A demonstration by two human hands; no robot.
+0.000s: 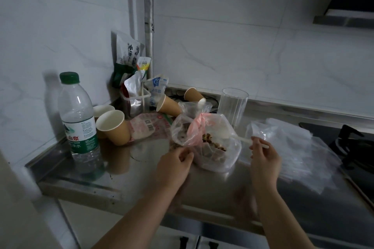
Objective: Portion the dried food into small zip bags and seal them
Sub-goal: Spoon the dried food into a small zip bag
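Head view puts the big clear bag (pixel 217 147) of dried food (pixel 212 141) in the middle of the steel counter (pixel 141 168), its mouth open and brown pieces piled inside. Reaching into that bag from its right is a white plastic spoon (pixel 245 139), its handle pinched between the thumb and curled fingers of the right hand (pixel 265 159). At the bag's left edge the left hand (pixel 174 166) pinches a small zip bag (pixel 182 131) by its lower rim, fingers curled; this small bag stands upright, touching the big bag, with some dark pieces in it. Right of the big bag lies a loose stack of empty clear bags (pixel 293 147). Behind the big bag stands a tall clear glass (pixel 232 105). Left of it sit tan paper cups (pixel 113 127), some tipped over, and further left a green-capped water bottle (pixel 79 115).
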